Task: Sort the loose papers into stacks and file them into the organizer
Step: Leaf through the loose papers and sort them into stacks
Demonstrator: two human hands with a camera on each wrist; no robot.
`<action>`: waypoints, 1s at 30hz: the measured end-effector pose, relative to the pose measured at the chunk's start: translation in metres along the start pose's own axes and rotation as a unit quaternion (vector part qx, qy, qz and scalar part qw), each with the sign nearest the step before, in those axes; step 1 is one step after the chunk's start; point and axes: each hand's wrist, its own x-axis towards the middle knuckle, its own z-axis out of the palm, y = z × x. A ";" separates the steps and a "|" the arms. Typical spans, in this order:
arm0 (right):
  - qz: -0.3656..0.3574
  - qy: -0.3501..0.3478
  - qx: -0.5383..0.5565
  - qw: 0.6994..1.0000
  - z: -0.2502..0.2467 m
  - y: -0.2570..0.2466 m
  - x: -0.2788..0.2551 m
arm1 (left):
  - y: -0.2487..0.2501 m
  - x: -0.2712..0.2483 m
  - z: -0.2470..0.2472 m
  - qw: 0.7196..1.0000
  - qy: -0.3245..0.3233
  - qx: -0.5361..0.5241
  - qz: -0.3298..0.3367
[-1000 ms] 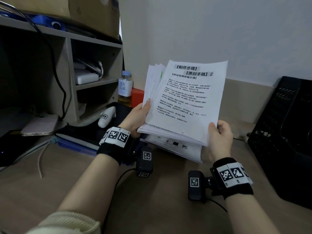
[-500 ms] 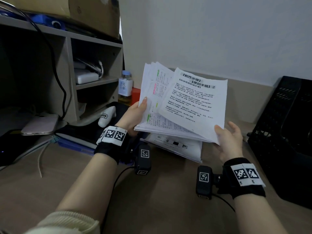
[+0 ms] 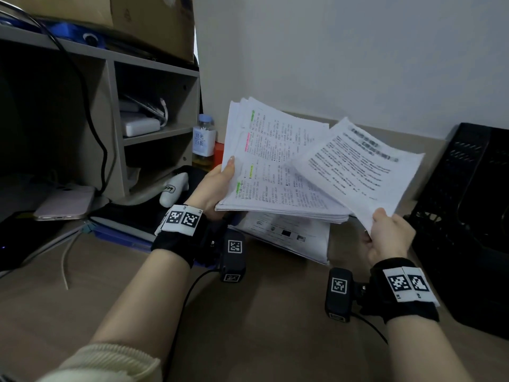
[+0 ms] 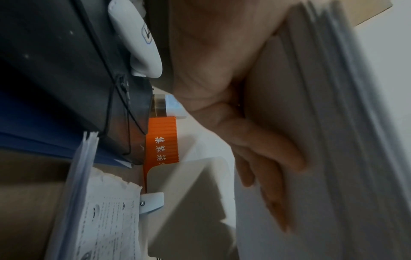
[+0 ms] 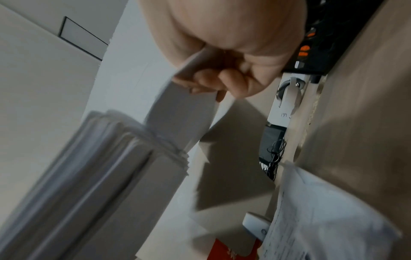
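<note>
My left hand [image 3: 217,186] holds a thick stack of printed papers [image 3: 275,166] above the desk, thumb on top; in the left wrist view its fingers [image 4: 262,172] lie under the stack [image 4: 333,123]. My right hand [image 3: 385,235] pinches the corner of a thin set of sheets [image 3: 358,166], lifted off the stack and swung right; the right wrist view shows the fingers [image 5: 213,79] curled on that corner. Another paper pile [image 3: 292,238] lies flat on the desk beneath. The black mesh organizer [image 3: 468,216] stands at the right edge.
A grey shelf unit [image 3: 110,119] with a charger fills the left. A tea bottle [image 3: 203,142] and an orange box [image 3: 219,153] stand by the wall. A pink phone [image 3: 66,202], a white device [image 3: 173,188] and cables lie at the left of the desk [image 3: 248,326].
The right hand has drawn the top sheets off the stack and moved them to the right, baring the highlighted page beneath. The left hand keeps its hold on the stack.
</note>
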 end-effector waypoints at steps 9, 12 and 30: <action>0.010 0.041 -0.033 0.999 -0.006 0.011 0.014 | 0.004 -0.007 0.002 0.987 -0.028 -0.152 -0.032; 0.011 0.042 -0.045 0.998 -0.008 0.011 0.013 | 0.005 -0.008 0.003 0.979 -0.036 -0.196 -0.027; 0.122 -0.248 -0.254 0.927 0.018 0.014 -0.025 | 0.015 -0.014 0.010 0.981 -0.056 -0.184 -0.018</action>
